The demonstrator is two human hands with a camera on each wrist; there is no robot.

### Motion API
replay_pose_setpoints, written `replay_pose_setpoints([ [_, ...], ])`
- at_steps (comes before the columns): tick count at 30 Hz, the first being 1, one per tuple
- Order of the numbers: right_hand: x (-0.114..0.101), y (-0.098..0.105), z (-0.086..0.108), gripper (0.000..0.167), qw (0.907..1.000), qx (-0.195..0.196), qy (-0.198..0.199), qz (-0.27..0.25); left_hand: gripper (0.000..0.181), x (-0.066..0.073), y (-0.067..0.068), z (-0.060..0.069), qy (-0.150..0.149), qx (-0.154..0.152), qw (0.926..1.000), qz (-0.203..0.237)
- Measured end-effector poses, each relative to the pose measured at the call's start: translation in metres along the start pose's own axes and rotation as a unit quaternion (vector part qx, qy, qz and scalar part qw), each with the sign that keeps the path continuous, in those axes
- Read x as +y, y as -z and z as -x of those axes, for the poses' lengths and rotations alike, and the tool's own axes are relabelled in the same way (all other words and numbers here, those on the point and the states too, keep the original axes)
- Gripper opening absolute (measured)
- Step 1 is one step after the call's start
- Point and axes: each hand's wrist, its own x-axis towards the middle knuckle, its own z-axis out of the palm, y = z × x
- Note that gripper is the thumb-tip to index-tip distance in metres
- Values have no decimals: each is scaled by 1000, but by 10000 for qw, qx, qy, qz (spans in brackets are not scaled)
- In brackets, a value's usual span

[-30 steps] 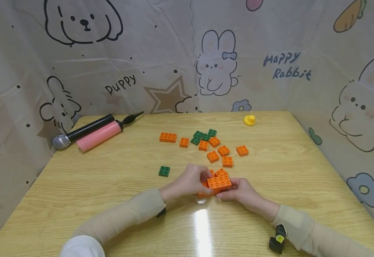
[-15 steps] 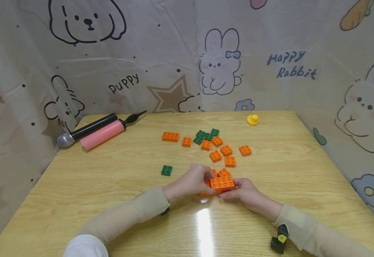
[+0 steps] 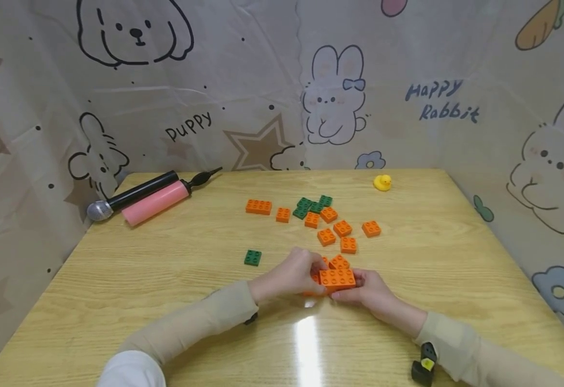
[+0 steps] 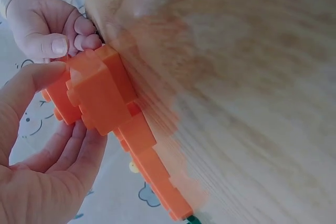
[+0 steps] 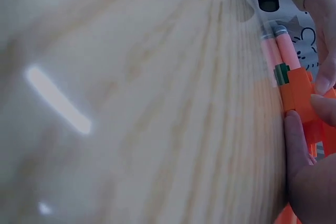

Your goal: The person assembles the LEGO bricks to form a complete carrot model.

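Observation:
Near the front middle of the table, both hands hold an assembly of orange toy building bricks, whose top is an eight-stud brick [image 3: 337,278]. My left hand [image 3: 292,273] grips its left side between thumb and fingers, seen closely in the left wrist view around the orange bricks [image 4: 102,95]. At the other end my right hand [image 3: 366,290] pinches the bricks, its thumb [image 5: 297,140] low on the near side. More orange bricks lie just behind, one a four-stud brick [image 3: 340,262]. Fingers partly hide how the pieces join.
Beyond the hands lie loose orange bricks [image 3: 348,245] and green bricks [image 3: 304,206]. A single green brick [image 3: 252,257] is left of them. A microphone [image 3: 136,194], pink pump [image 3: 158,203] and yellow duck [image 3: 382,183] lie farther back. A printed curtain [image 3: 243,80] stands behind.
The top orange brick has turned from slightly slanted to nearly level in the head view. Both hands keep their hold. The whole head view has shifted slightly.

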Motion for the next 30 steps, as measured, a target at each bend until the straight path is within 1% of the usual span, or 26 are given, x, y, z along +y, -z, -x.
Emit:
replay_pose_setpoints([
  [4, 2, -2, -2, 61, 9988, 339, 88, 337, 36, 0, 0, 1, -151, 91, 9998, -25],
  [8, 3, -2, -4, 58, 9970, 515, 196, 538, 37, 0, -1, 2, -212, 135, 9997, -39],
  [16, 4, -3, -6, 54, 9967, 510, 292, 557, 38, -1, -2, 4, -218, 170, 9996, -64],
  [20, 3, -3, -5, 54, 9974, 500, 241, 467, 50, -1, 1, 5, -126, 53, 9999, 23],
  [23, 3, -3, -5, 56, 9986, 410, 164, 289, 61, -3, 10, 7, -38, 19, 9999, 161],
  [25, 2, -4, -4, 58, 9991, 356, 103, 184, 66, -9, 21, 8, -119, 140, 9996, 228],
  [27, 2, -4, -5, 59, 9993, 352, 43, 129, 67, -21, 36, 6, -312, 478, 9982, 199],
  [28, 2, -4, -5, 59, 9992, 367, 14, 128, 67, -28, 45, 4, -392, 687, 9967, 196],
  [30, 2, -5, -6, 59, 9989, 438, -20, 189, 65, -46, 63, 0, -455, 1168, 9920, 174],
])
